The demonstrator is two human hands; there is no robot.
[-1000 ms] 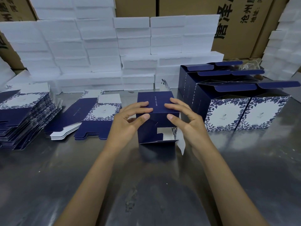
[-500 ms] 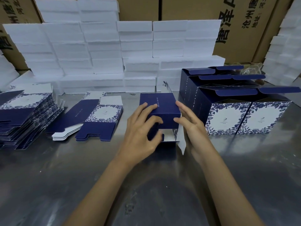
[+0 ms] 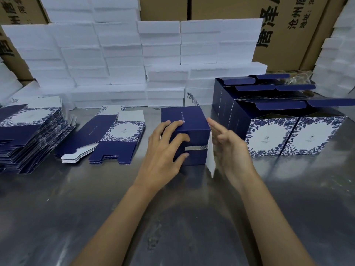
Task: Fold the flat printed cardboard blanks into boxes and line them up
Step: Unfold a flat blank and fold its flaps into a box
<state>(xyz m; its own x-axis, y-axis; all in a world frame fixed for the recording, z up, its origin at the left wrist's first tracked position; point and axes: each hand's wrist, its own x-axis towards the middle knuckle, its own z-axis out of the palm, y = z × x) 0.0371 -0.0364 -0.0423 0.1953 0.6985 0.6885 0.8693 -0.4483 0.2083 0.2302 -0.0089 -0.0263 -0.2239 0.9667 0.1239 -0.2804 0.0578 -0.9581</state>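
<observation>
**Box takes shape on a steel surface**

A scuffed metal surface [image 3: 76,217] fronts stacked white foam blocks [image 3: 123,60] and brown cartons [image 3: 284,25]. Flat blanks [image 3: 28,135] lie left; finished boxes [image 3: 276,135] stand right. At centre, the left hand [image 3: 163,152] curls its fingers round the half-folded box [image 3: 190,129]; the right hand [image 3: 230,148] rests open against its white flap [image 3: 211,160].

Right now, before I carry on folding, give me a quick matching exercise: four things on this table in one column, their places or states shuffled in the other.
Things:
1. box being folded
2. tall stack of flat blanks
3. finished boxes
4. white foam blocks

Places or states:
A. piled along the back
B. far left of the table
C. between the left hand and right hand
D. lined up at right, top flaps open

Pairs: 1-C, 2-B, 3-D, 4-A
</observation>
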